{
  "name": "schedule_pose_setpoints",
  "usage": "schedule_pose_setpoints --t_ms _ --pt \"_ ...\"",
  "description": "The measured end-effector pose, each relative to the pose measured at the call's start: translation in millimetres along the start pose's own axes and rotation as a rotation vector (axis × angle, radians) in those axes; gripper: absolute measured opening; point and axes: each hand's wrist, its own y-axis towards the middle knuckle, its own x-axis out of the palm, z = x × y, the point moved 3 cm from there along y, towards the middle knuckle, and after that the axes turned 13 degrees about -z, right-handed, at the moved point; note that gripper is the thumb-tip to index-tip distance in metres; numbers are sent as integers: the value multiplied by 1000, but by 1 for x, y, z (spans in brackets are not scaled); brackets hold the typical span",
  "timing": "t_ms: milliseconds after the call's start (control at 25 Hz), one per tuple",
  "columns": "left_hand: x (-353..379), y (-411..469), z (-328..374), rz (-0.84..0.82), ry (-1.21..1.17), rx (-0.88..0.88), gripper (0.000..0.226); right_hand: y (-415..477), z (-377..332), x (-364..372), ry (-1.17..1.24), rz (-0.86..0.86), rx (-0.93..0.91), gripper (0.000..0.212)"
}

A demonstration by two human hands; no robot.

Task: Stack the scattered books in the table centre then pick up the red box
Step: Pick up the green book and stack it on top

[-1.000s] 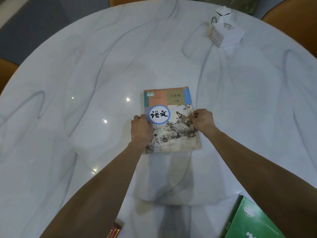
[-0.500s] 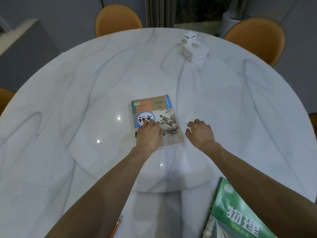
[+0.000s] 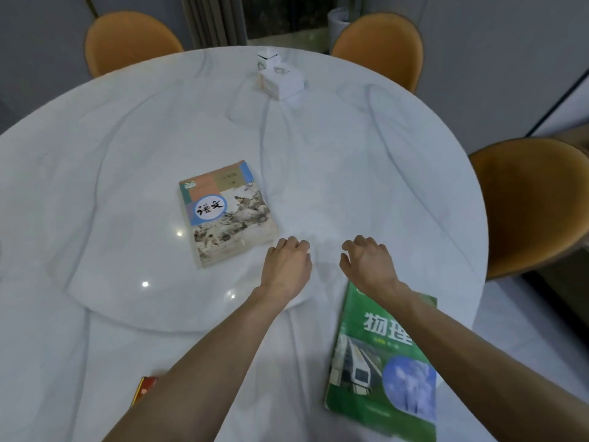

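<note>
A textbook with a blue circle and an ink painting on its cover [image 3: 224, 212] lies flat on the round turntable in the table centre. My left hand [image 3: 288, 266] hovers just right of its near corner, fingers loosely curled, holding nothing. My right hand [image 3: 368, 263] is beside it, fingers apart and empty, above the far edge of a green textbook [image 3: 382, 362] that lies near the table's front right edge. A red box [image 3: 145, 387] peeks out at the front left, mostly hidden under my left forearm.
Two white boxes [image 3: 280, 79] stand stacked at the far side of the marble table [image 3: 95, 154]. Orange chairs [image 3: 379, 43] ring the table at the back left, back right and right.
Both hands have let go of the painted-cover book and pulled back toward me and to the right. The view has tilted up, so the green book and chairs show more.
</note>
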Motion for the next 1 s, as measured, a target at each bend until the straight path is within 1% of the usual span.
schedule_pose_setpoints --t_ms 120,360,440,560,640,760,880,1000 --pt "21 -12 27 -37 -44 55 33 -35 28 13 52 -10 71 31" --pt "66 -45 60 -130 -122 101 32 -106 78 54 162 -31 207 25" --pt "83 -53 64 -168 -126 96 30 -127 91 68 167 -83 268 24" --pt "105 -59 66 -247 -196 46 28 -152 107 85 213 -88 344 18" --pt "115 -64 68 -290 -251 -2 26 -167 114 97 265 -104 405 22" --pt "122 -69 76 -289 -368 -88 30 -187 121 112 443 -112 535 35" --pt "124 -68 83 -277 -497 -206 39 -198 120 123 769 -160 698 44" --pt "124 -62 82 -302 -591 -302 32 -200 119 127 1033 -179 792 41"
